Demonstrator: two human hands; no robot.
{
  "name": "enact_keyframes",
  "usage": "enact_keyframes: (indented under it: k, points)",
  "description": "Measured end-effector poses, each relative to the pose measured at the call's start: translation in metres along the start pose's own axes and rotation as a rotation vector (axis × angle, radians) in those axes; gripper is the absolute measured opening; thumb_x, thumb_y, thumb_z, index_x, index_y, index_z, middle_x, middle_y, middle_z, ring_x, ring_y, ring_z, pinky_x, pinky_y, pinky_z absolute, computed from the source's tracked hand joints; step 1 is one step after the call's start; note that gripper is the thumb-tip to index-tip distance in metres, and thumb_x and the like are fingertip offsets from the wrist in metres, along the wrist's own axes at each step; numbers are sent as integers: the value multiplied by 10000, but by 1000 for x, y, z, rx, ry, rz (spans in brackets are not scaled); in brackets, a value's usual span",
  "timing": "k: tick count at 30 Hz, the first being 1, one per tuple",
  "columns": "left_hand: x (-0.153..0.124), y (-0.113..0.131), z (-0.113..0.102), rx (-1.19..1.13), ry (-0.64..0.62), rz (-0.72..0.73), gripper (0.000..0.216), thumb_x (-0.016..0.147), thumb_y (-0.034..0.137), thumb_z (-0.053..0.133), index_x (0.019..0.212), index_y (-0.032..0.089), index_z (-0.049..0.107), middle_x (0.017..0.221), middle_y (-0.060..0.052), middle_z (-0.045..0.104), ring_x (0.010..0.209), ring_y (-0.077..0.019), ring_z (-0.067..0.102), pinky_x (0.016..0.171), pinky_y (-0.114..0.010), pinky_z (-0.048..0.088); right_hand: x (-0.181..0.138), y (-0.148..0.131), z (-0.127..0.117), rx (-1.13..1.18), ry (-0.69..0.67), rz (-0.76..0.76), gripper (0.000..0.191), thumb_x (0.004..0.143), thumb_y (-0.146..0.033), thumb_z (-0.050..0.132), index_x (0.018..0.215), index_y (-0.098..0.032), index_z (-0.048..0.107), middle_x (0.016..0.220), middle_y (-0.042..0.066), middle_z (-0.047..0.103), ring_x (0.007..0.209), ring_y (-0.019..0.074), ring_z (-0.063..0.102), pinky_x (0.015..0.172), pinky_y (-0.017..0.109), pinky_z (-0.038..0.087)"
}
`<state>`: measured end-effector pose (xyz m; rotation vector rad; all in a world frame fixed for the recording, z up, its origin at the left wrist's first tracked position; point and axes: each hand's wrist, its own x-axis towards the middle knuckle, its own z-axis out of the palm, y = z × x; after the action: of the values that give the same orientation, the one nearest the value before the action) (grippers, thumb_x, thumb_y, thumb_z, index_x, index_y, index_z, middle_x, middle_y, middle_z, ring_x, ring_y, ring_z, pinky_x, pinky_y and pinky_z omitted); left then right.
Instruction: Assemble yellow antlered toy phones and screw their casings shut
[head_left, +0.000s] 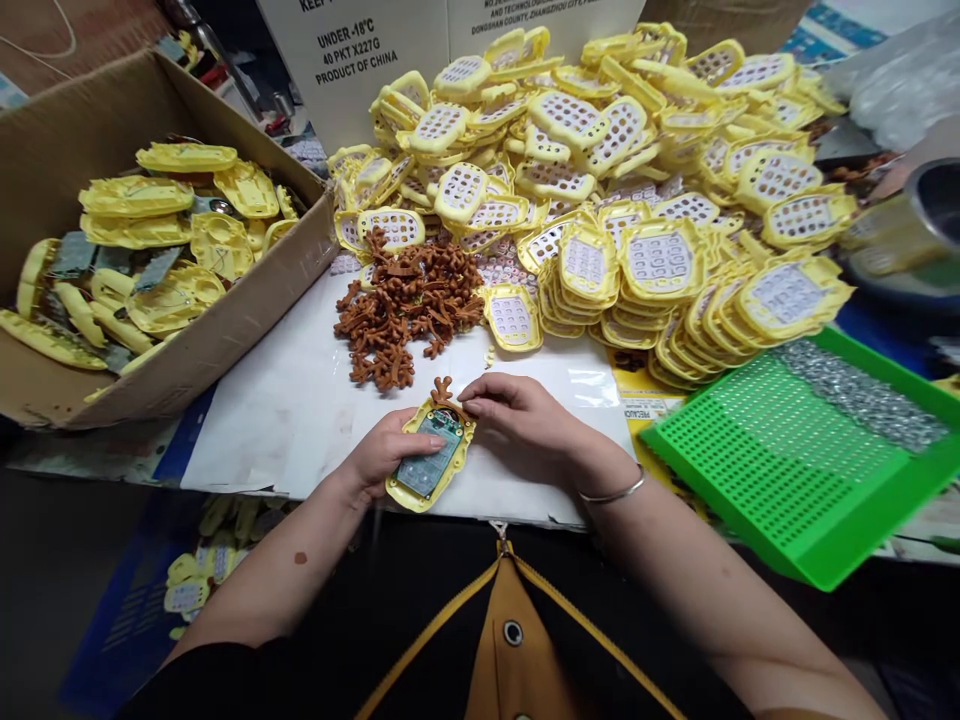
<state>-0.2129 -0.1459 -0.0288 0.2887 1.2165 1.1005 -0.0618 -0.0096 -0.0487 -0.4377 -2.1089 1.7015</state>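
My left hand [390, 448] is closed around a yellow toy-phone half shell [409, 497], its thumb lying across the dark green circuit board [426, 468] inside. The shell is tilted, with its inner side facing up. At its top end a brown antler-shaped piece [442, 390] sticks out. My right hand [517, 410] has thumb and forefinger pinched at the right end of that brown piece, by the shell's top corner; the fingertips partly hide the contact. Just beyond lies a pile of similar brown antler pieces [405, 300].
Yellow shells with keypad holes [570, 120] heap up at the back. Stacked shells with keypads [660, 260] stand before them. A green tray [765, 500] with small metal screws is at right. At left, a cardboard box [247, 290] contains shells and boards; a blue crate [127, 600] sits below.
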Motion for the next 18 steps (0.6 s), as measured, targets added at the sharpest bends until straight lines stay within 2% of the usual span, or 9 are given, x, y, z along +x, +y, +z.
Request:
enact_keyframes:
  k: [2,4,8,11,16,18]
  points:
    - [0,-1,0,46,-6,-11,393,546,216,803,893,96,664,737,-59,700,589,-155,626,592,-265,475,0,1,2,257,51,110,310,814,-402,623,1049,-201,596,895,36,650,752,142,610,687,300,508]
    - [1,-4,2,100,-28,-24,380,552,225,807,879,95,665,732,-52,695,586,-144,616,591,-255,465,0,0,5,404,88,167,438,760,-445,680,1115,-214,564,928,29,635,732,132,611,615,273,504]
    - [1,-7,3,153,-55,-27,358,557,237,811,858,106,667,718,-31,681,588,-133,601,584,-247,457,-1,-1,12,439,40,230,353,712,-421,729,955,-191,615,733,-23,597,542,83,513,494,234,422]
    - [2,-6,3,184,-70,-30,323,566,238,807,828,116,661,682,-11,660,565,-117,574,568,-236,445,-2,-1,14,318,29,242,257,728,-386,697,872,-190,615,668,-27,585,514,94,491,499,254,419]
    - [4,-5,3,274,-41,-17,271,598,259,792,784,130,644,657,7,633,559,-112,553,553,-231,429,-3,0,19,-309,203,1,24,765,-200,592,787,-200,582,770,45,628,713,171,551,663,318,440]
    - [4,-5,3,302,-51,-11,270,601,268,793,778,130,643,654,5,633,556,-115,553,553,-233,428,-4,0,22,-380,203,15,28,766,-181,574,778,-203,561,750,37,621,689,169,543,646,310,432]
